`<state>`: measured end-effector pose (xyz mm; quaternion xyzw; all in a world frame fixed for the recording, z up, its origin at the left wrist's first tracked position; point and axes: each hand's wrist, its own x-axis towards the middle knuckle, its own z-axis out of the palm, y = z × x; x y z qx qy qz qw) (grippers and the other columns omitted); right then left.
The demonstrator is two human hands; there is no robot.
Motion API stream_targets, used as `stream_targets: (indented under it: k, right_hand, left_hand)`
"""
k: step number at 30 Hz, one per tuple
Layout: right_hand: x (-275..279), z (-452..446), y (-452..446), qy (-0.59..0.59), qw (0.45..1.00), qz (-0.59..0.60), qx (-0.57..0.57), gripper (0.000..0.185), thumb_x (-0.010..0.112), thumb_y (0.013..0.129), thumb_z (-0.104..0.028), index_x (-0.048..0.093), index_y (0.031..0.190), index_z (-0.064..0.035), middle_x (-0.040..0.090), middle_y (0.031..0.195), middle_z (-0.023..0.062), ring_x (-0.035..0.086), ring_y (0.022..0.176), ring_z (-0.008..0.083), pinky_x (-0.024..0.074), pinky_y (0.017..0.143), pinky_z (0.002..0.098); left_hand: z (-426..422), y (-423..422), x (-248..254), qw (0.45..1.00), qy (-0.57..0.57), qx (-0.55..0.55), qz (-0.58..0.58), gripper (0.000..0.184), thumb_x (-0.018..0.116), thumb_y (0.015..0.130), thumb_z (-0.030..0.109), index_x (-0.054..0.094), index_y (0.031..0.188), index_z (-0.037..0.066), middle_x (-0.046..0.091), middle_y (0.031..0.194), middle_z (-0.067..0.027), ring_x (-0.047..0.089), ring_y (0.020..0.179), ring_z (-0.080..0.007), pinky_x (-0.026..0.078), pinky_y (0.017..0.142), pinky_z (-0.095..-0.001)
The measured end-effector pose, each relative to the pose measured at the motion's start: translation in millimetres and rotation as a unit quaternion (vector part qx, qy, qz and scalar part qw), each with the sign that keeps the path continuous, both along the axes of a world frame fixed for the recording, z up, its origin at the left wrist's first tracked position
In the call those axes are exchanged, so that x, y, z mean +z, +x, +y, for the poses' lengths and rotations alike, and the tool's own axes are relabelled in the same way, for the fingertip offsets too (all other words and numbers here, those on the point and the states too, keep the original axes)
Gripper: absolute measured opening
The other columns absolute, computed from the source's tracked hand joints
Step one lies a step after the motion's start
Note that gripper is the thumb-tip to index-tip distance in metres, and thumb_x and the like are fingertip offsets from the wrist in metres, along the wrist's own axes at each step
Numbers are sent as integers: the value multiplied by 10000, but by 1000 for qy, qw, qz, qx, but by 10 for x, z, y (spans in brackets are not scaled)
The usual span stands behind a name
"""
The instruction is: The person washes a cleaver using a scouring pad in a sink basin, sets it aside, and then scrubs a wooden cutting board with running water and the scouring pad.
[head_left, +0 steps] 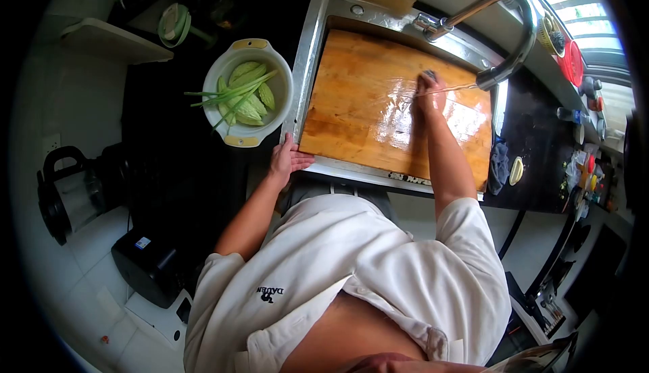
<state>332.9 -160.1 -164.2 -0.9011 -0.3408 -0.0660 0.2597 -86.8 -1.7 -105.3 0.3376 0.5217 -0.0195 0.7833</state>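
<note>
A wet wooden cutting board (358,96) lies over the sink (307,55), its surface shiny with water. My right hand (430,94) is closed on a small grey scrubber (428,74), pressed to the board right of its middle; the fingers hide most of it. A thin stream from the curved metal faucet (497,72) runs toward that hand. At the board's near left corner, my left hand (287,160) holds the edge, thumb on one side and fingers along the other.
Left of the sink stands a white colander (233,141) with pale green bitter melon (251,106) and green stalks (233,92). A dark cloth (499,168) and a pale oval item (516,171) lie on the black counter at right. A window (574,8) is beyond.
</note>
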Motion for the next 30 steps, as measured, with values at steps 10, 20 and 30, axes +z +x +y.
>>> stream_targets:
  k: [10,20,30]
  right_hand:
    - [123,559,-628,79,991,90,68,160,670,792,-111,711,941,-71,599,1139,199,581,1028,372,488,916,417]
    - [520,907,-2000,38,878,118,463,339,656,802,-137,686,1139,-111,526,1343,192,485,1251,405,450,1021,421]
    - [-7,1417,-848,-32,942,149,300,234,588,913,-269,700,1055,-119,645,1080,195,614,972,337,512,840,396]
  left_hand:
    - [-166,77,99,997,56,32,29,699,352,974,609,605,1065,-36,693,936,-187,694,812,-242,547,733,-313]
    - [-277,29,147,995,69,68,32,644,397,968,596,586,1135,4,676,958,-173,676,863,-241,529,758,-330]
    - [-350,35,335,992,90,77,51,607,469,962,548,466,1258,17,661,998,-209,679,871,-259,538,750,-331]
